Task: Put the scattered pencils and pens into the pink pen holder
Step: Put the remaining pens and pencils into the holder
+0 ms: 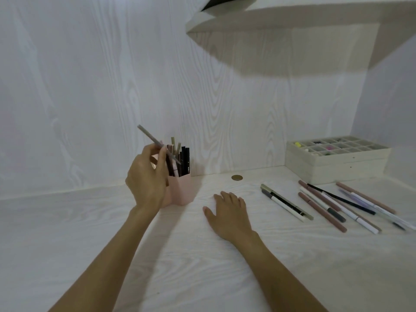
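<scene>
The scene is lit softly and rather dimly, with a cool violet cast. A broad shadow is thrown on the back wall (281, 64) beneath the shelf (292, 21). Straight edges are bowed by wide-angle distortion, and fine detail is smeared throughout.

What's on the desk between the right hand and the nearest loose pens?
Nothing: in the head view, bare desk separates the flat right hand from the nearest loose pens.
</scene>
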Demonstrator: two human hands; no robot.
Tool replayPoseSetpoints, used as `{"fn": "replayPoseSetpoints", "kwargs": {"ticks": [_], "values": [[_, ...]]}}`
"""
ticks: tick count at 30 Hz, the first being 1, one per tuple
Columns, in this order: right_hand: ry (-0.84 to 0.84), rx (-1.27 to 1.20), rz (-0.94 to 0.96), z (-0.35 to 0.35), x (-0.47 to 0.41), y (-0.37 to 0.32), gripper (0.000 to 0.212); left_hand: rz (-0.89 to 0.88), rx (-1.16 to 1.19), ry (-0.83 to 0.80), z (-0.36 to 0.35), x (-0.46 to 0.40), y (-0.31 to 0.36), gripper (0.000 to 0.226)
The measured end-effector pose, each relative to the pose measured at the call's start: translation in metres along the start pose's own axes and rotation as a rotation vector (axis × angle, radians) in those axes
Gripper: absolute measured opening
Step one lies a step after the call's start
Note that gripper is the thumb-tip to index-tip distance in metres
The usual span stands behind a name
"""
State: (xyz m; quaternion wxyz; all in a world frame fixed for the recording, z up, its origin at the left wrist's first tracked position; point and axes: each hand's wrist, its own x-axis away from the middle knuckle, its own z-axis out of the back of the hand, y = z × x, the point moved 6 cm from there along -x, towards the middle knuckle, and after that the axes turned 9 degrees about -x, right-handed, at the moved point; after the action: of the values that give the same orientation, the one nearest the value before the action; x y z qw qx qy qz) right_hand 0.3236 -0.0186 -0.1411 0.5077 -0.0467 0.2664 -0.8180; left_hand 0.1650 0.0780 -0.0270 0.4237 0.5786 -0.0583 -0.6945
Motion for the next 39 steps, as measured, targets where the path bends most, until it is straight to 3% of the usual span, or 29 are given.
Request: {"fn": "replayPoseSetpoints", "kwargs": {"ticks": [6,13,19,26,31,39], "values": [[0.003,0.008,0.005,0.000,0.001,0.000,0.058,-0.060,-0.255,-0.409,-0.035,0.011,-0.021,0.027],[0.018,0.022,0.012,0.000,0.001,-0.001,0.057,-0.019,-0.234,-0.418,-0.041,0.019,0.008,0.026],[0.009,0.005,0.017,-0.001,0.001,-0.003,0.057,-0.104,-0.376,-0.435,-0.045,0.020,0.022,0.031],[-0.027,0.037,0.024,0.005,0.002,-0.003,0.054,-0.139,-0.246,-0.354,-0.012,0.044,0.009,0.026],[0.083,-0.152,-0.006,0.050,0.008,0.020,0.034,-0.175,-0.251,-0.612,-0.016,0.099,0.007,0.021],[0.360,-0.144,-0.187,0.125,0.046,0.129,0.022,-0.309,-0.137,-0.870,-0.072,0.139,0.065,0.031]]}}
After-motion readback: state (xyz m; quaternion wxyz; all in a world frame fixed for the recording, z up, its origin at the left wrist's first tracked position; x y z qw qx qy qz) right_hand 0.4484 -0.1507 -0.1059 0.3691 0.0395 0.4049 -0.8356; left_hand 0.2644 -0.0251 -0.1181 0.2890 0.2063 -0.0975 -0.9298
